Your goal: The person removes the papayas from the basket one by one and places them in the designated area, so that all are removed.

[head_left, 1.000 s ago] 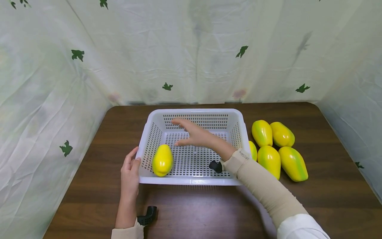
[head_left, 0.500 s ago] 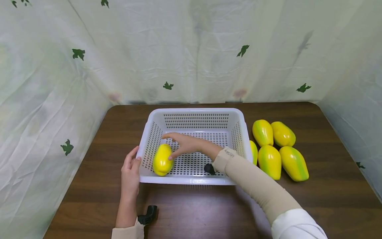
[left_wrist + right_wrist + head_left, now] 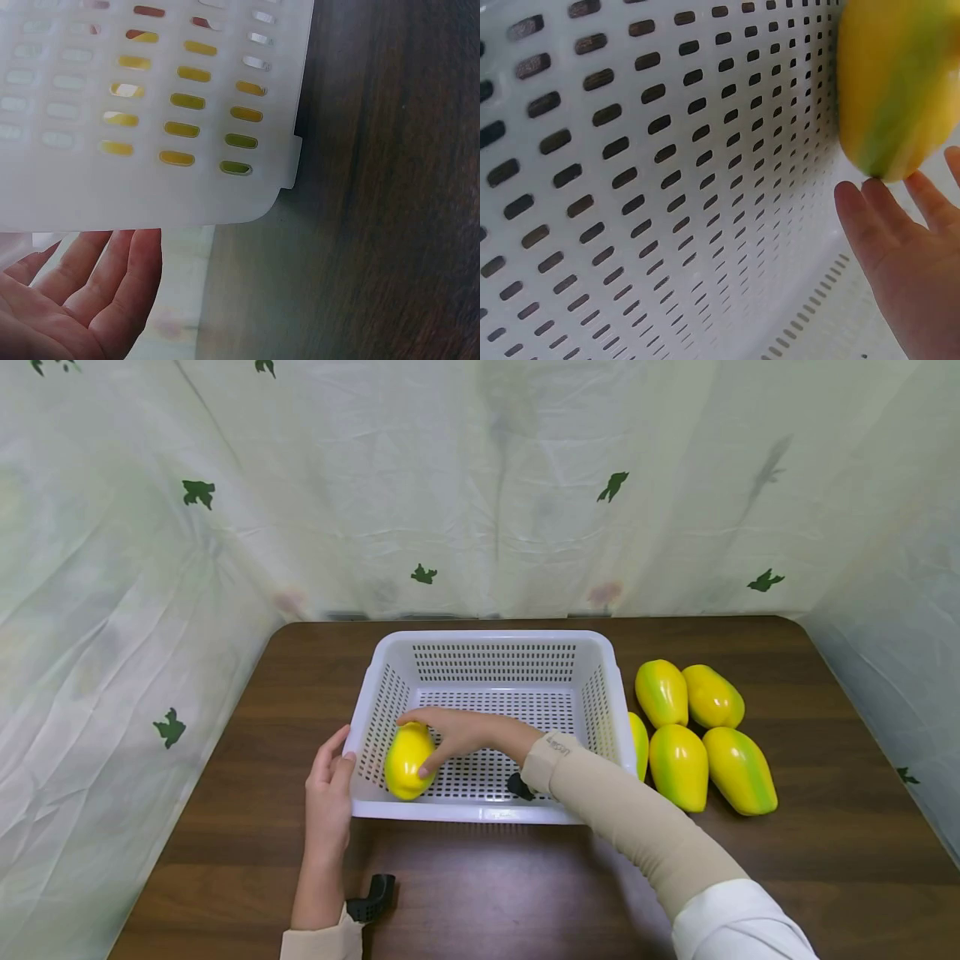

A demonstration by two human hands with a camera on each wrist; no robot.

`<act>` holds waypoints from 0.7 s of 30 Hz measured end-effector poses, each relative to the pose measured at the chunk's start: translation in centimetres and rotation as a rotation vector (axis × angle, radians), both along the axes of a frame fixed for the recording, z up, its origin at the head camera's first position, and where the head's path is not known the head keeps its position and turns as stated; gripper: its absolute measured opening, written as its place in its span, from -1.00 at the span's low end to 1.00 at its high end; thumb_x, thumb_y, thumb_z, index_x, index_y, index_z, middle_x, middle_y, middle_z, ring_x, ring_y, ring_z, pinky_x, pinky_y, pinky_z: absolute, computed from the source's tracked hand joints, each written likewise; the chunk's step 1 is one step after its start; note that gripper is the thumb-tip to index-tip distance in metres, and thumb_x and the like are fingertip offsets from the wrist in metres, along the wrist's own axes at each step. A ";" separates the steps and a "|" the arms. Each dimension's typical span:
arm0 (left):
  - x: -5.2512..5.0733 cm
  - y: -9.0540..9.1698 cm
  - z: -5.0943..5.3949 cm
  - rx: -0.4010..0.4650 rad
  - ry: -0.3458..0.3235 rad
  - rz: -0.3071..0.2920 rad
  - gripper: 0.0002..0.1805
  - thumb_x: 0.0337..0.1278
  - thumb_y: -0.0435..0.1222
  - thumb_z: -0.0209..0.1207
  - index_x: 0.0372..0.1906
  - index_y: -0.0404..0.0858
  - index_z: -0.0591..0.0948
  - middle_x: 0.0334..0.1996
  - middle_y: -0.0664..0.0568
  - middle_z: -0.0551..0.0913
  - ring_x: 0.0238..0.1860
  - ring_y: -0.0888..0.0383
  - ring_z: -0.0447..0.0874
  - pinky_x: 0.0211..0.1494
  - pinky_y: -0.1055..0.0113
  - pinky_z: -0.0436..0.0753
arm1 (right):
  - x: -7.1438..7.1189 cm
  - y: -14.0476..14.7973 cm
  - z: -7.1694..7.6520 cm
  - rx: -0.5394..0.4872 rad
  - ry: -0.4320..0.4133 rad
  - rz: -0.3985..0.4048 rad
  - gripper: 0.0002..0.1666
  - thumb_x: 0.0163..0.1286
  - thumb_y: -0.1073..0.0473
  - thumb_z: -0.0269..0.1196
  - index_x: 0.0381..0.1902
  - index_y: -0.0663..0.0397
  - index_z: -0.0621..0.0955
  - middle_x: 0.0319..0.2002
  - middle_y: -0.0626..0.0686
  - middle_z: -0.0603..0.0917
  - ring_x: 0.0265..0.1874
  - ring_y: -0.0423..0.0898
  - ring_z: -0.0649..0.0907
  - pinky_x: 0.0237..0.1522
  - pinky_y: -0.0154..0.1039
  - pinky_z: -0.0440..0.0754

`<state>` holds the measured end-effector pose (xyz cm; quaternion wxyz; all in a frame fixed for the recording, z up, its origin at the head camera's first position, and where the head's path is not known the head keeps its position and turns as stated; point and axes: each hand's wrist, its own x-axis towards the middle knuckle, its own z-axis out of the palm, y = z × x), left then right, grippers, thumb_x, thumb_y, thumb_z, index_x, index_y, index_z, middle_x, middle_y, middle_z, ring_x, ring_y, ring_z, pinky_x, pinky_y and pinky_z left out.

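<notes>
A glossy yellow papaya with a green streak [image 3: 407, 768] lies at the left end of a white perforated plastic basket [image 3: 480, 812]. My right hand [image 3: 457, 732] reaches over it, fingers at its far end and thumb at its right side. In the right wrist view, the fingertips of the right hand [image 3: 907, 240] meet the end of the papaya [image 3: 892, 90], fairly straight and spread. My left hand [image 3: 327, 785] holds the basket's left rim, thumb on the rim and fingers outside. In the left wrist view, its fingers [image 3: 105, 281] extend behind the basket wall [image 3: 150, 195].
Several more papayas [image 3: 678, 768] stand grouped on the brown wooden table [image 3: 825, 860], right of the basket; one is partly hidden by its wall. Black wrist-mounted pieces [image 3: 372, 897] hang by each cuff. A pale curtain with leaf shapes [image 3: 495, 485] surrounds the table.
My right hand has moved left and toward me inside the basket, from above its middle to around the papaya. The left hand keeps its place on the rim.
</notes>
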<state>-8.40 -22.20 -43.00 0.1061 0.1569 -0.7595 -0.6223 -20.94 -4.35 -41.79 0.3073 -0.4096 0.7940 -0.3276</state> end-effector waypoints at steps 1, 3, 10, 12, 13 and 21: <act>0.0 0.0 0.0 0.001 0.001 -0.002 -0.57 0.30 -0.12 -0.11 0.25 0.03 0.30 0.11 0.01 0.42 -0.02 0.05 0.44 0.01 0.07 0.46 | 0.0 -0.1 -0.1 0.009 0.005 -0.001 -0.02 -0.02 -0.04 0.39 0.33 -0.09 0.19 0.31 -0.09 0.18 0.23 -0.18 0.19 0.24 -0.21 0.11; 0.0 0.0 0.0 -0.001 0.000 -0.006 -0.57 0.30 -0.13 -0.12 0.26 0.03 0.30 0.11 0.00 0.42 -0.02 0.05 0.44 0.01 0.08 0.46 | 0.0 -0.3 -0.2 0.020 0.011 -0.003 -0.01 -0.02 -0.04 0.40 0.33 -0.10 0.19 0.31 -0.09 0.18 0.22 -0.18 0.19 0.24 -0.22 0.11; -0.1 -0.1 -0.1 -0.006 -0.002 -0.005 -0.57 0.31 -0.15 -0.13 0.26 0.00 0.30 0.08 -0.02 0.44 -0.06 0.06 0.44 0.00 0.11 0.47 | -0.1 -0.5 -0.4 0.042 0.045 0.023 0.06 -0.05 -0.08 0.40 0.36 -0.05 0.14 0.33 -0.06 0.14 0.23 -0.16 0.17 0.23 -0.23 0.11; -0.1 -0.1 -0.1 -0.009 -0.004 -0.002 -0.57 0.31 -0.15 -0.13 0.26 0.00 0.30 0.08 -0.02 0.44 -0.06 0.07 0.45 -0.02 0.14 0.49 | -0.1 -0.6 -0.4 0.050 0.046 0.026 0.08 -0.06 -0.10 0.40 0.36 -0.05 0.14 0.32 -0.06 0.15 0.22 -0.16 0.18 0.22 -0.23 0.13; -0.1 -0.1 -0.1 -0.011 -0.006 -0.001 -0.58 0.31 -0.15 -0.14 0.26 0.01 0.31 0.08 -0.02 0.45 -0.06 0.07 0.45 -0.04 0.17 0.50 | -0.1 -0.6 -0.4 0.055 0.044 0.027 0.08 -0.07 -0.11 0.40 0.36 -0.06 0.14 0.32 -0.06 0.15 0.22 -0.16 0.18 0.22 -0.23 0.14; 0.0 -0.1 0.0 -0.011 -0.015 -0.006 -0.57 0.31 -0.14 -0.14 0.27 0.01 0.29 0.08 -0.02 0.45 -0.04 0.07 0.46 -0.10 0.32 0.53 | 0.2 -1.3 -0.4 0.075 0.045 0.041 0.06 -0.09 -0.17 0.39 0.33 -0.05 0.18 0.25 -0.06 0.25 0.11 -0.17 0.27 0.15 -0.25 0.23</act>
